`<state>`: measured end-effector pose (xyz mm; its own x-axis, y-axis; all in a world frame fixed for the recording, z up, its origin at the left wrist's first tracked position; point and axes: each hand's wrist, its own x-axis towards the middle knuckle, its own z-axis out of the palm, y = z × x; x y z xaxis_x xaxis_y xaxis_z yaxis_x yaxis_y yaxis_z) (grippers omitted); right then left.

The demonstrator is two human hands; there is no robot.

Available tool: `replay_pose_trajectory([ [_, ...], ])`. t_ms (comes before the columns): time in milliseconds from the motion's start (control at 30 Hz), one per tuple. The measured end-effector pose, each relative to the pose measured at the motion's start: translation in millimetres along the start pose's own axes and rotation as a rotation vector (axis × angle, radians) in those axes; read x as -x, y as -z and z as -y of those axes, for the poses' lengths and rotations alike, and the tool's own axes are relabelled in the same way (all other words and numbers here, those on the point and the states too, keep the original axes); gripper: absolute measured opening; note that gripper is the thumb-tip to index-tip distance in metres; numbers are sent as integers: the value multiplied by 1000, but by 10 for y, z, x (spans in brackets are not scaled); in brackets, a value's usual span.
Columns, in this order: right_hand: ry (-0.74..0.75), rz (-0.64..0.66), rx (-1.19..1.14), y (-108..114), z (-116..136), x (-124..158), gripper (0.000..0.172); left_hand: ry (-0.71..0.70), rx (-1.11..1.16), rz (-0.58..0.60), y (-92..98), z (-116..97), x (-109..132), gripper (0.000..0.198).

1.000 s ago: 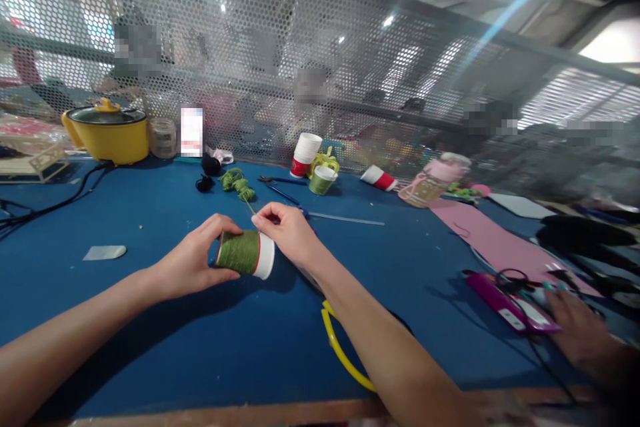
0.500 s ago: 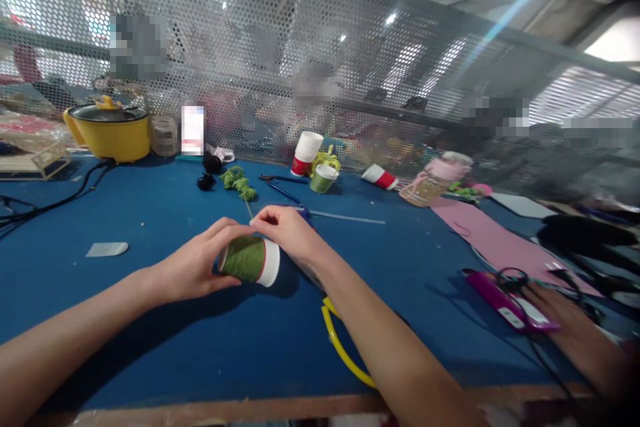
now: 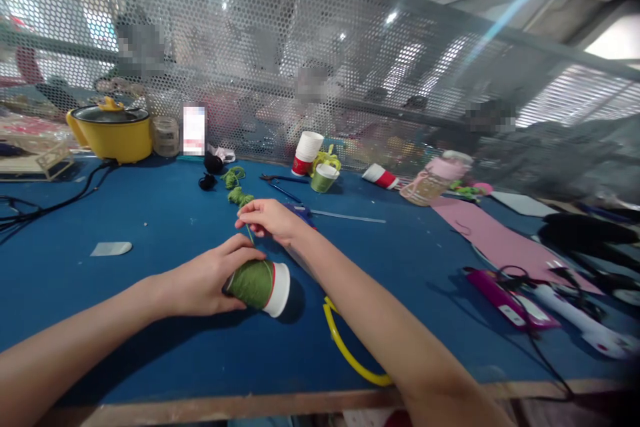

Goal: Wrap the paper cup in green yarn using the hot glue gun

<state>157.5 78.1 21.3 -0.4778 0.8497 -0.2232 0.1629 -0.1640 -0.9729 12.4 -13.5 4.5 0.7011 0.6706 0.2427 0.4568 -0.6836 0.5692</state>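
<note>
A paper cup wrapped in green yarn point(image 3: 260, 283) lies on its side on the blue table point(image 3: 165, 227). My left hand point(image 3: 210, 280) is closed round its wrapped end. My right hand point(image 3: 267, 219) sits just behind the cup and pinches the green yarn strand point(image 3: 249, 233), which runs taut from the cup up to the fingers. A loose bundle of the same green yarn point(image 3: 235, 187) lies further back on the table.
A yellow pot point(image 3: 113, 133) and a jar point(image 3: 166, 136) stand at the back left before a perforated metal screen. Stacked paper cups point(image 3: 306, 153), a green-wrapped cup point(image 3: 323, 179), pliers point(image 3: 280, 180) and a pink bottle point(image 3: 433, 180) sit mid-back. A yellow tube point(image 3: 350, 353) lies under my right arm. Purple tools point(image 3: 510, 300) lie right.
My left hand has drawn the cup nearer and lower. My right hand has lifted away from it, pulling the yarn strand out. Another person's hand at the right edge has gone.
</note>
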Motion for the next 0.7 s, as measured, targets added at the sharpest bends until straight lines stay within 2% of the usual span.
replay_pose_trajectory([
  [100, -36, -59, -69, 21, 92, -216, 11, 0, 24, -4, 7, -8, 0, 57],
  [267, 33, -233, -120, 99, 291, -604, 14, 0, 35, -21, 6, -5, -7, 57],
  [500, 262, -454, -102, 281, 760, -1027, 17, 9, 35, -53, 30, 46, -12, 59],
  [700, 463, -605, 22, 481, 1137, -1114, 18, 7, 39, -65, 35, 65, -16, 58],
])
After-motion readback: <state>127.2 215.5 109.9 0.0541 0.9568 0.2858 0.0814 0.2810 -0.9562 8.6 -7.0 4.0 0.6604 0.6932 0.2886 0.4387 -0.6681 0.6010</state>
